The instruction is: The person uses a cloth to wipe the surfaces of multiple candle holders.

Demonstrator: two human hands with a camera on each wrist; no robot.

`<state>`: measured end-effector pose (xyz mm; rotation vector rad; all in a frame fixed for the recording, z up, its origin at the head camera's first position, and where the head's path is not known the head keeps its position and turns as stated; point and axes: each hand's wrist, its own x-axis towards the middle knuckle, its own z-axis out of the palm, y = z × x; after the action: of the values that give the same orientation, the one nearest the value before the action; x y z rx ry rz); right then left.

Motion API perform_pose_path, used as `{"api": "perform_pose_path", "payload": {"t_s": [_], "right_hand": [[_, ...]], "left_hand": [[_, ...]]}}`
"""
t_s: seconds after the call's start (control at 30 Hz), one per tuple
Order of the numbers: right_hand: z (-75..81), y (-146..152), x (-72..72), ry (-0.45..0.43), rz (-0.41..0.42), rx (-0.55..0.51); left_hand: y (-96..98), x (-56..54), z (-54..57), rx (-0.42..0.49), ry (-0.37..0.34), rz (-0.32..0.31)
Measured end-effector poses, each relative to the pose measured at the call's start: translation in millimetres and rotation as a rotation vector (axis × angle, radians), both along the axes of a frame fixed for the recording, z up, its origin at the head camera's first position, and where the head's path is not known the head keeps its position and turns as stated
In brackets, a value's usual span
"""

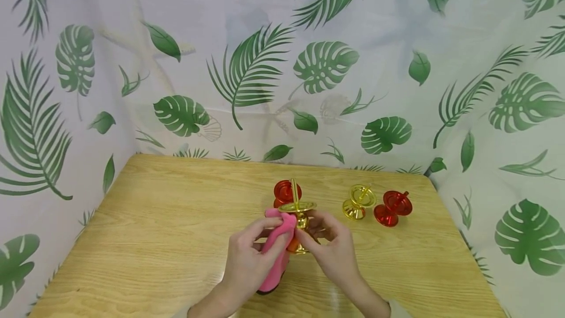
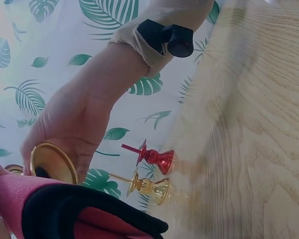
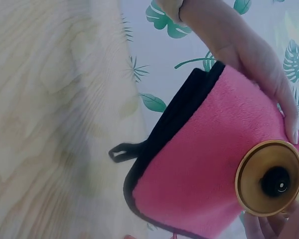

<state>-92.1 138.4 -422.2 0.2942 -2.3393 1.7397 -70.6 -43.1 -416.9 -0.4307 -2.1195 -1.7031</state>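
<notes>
A gold candle holder (image 1: 302, 221) with a spike on top is held up off the table in my right hand (image 1: 333, 247), whose fingers and thumb grip its stem. My left hand (image 1: 251, 254) pinches a folded pink cloth (image 1: 275, 264) and presses it against the holder's stem, just below the drip plate. In the right wrist view the cloth (image 3: 204, 149) hangs down, showing a black border and a small hanging loop. The hollow underside of the holder's base (image 3: 259, 181) faces that camera.
Behind the hands stands a red candle holder (image 1: 287, 193), partly hidden. To the right are another gold holder (image 1: 358, 202) and a second red one (image 1: 392, 208), both upright on the wooden table (image 1: 176, 220). A leaf-patterned curtain (image 1: 265, 63) hangs around the table's back and sides.
</notes>
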Motion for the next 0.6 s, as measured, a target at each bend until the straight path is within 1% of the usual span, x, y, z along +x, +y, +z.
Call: {"api": "perform_pose_path", "payload": {"t_s": [0.17, 0.23, 0.4, 0.47, 0.53, 0.6], "right_hand": [[2.4, 2.5, 6.2, -0.02, 0.06, -0.066], [4.9, 3.6, 9.9, -0.038, 0.08, -0.105], [12.3, 6.3, 17.9, -0.115, 0.121, -0.214], [13.4, 7.3, 19.5, -0.123, 0.127, -0.219], [13.1, 8.3, 20.2, -0.102, 0.117, -0.183], [11.8, 9.9, 20.7, -0.062, 0.085, -0.132]], "left_hand": [[0.5, -1.1, -5.6, 0.003, 0.005, 0.009], [1.2, -1.0, -6.9, 0.002, 0.009, 0.001], [4.1, -0.7, -9.5, 0.013, 0.02, -0.037], [5.2, -0.4, -11.4, 0.025, 0.028, -0.047], [6.5, 0.1, -13.5, 0.037, 0.043, -0.051], [8.7, 0.2, -15.3, 0.046, 0.064, -0.06]]}}
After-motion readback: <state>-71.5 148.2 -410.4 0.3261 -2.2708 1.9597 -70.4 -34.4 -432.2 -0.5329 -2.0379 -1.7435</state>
